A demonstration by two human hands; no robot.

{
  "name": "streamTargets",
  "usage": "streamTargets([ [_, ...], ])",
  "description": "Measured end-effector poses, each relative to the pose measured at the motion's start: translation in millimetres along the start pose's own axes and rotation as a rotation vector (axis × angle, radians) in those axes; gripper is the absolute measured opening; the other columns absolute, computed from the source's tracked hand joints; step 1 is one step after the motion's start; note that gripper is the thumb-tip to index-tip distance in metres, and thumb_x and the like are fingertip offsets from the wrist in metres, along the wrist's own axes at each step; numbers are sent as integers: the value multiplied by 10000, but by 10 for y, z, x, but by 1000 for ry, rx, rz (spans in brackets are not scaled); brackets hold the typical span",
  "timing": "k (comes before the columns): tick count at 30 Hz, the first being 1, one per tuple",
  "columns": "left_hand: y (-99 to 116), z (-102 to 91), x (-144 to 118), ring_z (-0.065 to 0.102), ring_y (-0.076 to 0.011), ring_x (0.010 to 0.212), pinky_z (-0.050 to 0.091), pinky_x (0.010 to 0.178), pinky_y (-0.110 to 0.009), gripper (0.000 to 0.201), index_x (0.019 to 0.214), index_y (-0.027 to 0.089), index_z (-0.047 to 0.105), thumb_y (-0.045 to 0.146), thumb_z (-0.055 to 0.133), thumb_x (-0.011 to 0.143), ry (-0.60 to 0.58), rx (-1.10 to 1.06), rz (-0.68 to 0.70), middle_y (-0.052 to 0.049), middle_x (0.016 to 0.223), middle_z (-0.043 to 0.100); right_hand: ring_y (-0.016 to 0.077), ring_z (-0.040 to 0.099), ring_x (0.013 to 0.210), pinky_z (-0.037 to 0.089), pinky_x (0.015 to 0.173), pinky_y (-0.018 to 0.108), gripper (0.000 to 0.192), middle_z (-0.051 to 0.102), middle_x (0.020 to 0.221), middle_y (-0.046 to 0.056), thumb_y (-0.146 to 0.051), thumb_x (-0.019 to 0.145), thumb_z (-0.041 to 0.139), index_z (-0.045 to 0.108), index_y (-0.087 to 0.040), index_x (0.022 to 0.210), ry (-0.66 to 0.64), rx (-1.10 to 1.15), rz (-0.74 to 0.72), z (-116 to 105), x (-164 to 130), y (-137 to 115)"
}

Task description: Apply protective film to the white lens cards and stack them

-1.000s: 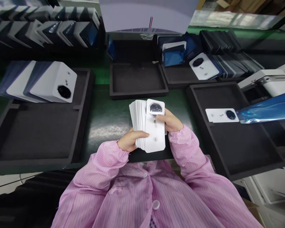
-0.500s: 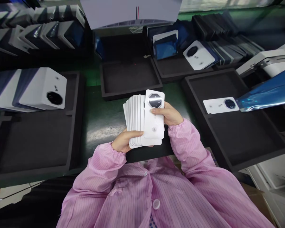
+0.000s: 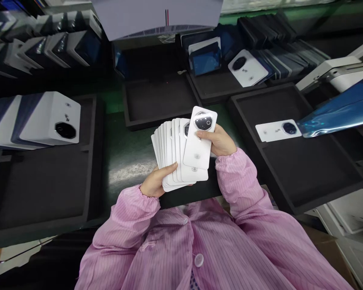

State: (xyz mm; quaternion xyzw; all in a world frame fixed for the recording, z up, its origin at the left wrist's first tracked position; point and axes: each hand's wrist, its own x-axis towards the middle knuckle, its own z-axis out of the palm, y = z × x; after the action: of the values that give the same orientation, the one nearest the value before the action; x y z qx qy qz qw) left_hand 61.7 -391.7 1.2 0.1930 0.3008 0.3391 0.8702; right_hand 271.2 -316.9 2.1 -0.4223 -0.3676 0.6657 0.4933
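Green bench — fanned covers, both hands

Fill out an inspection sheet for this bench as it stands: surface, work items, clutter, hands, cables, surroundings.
Surface: dark green bench top, scuffed pale near the middle.
Job's things: fanned stack of white phone back covers; one single cover raised off its right side.
Clutter: black foam trays, left tray with leaning covers, centre tray, right tray with one flat cover.
Hands: left hand grips the stack; right hand pinches the single cover.
Cables: nothing seen.
Surroundings: rows of upright covers behind; blue glossy panel at right.
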Motion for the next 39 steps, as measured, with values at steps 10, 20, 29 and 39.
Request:
streamTargets([
  [10,-18,33,-7,627,-350,1111,508,983,-497,625,1325,152,527,176,721,731,125,65,9,-135,1195,678,204,672,832,543,834,376,369,721,886,19,-294,584,849,670,-182,886,76,8,-129,31,-6,37],
  [20,-32,24,-9,565,-339,1206,440,1062,-469,673,1312,170,542,252,782,688,155,108,62,-134,1247,649,224,680,867,539,836,389,378,727,915,39,-309,596,848,681,-179,909,-84,-64,-20,62,-46,97],
  [29,44,13,-19,579,-363,1179,444,1050,-491,670,1292,137,566,155,744,646,162,99,35,-128,1183,685,218,681,850,546,836,386,351,728,917,36,-264,607,837,682,-172,909,-85,-38,-18,43,-46,66],
  [39,26,-7,-28,536,-319,1244,402,1096,-461,605,1318,175,533,304,725,759,151,55,84,-120,1262,642,255,673,920,536,881,436,355,726,946,43,-280,601,836,679,-183,904,-9,-44,-25,52,-39,27],
])
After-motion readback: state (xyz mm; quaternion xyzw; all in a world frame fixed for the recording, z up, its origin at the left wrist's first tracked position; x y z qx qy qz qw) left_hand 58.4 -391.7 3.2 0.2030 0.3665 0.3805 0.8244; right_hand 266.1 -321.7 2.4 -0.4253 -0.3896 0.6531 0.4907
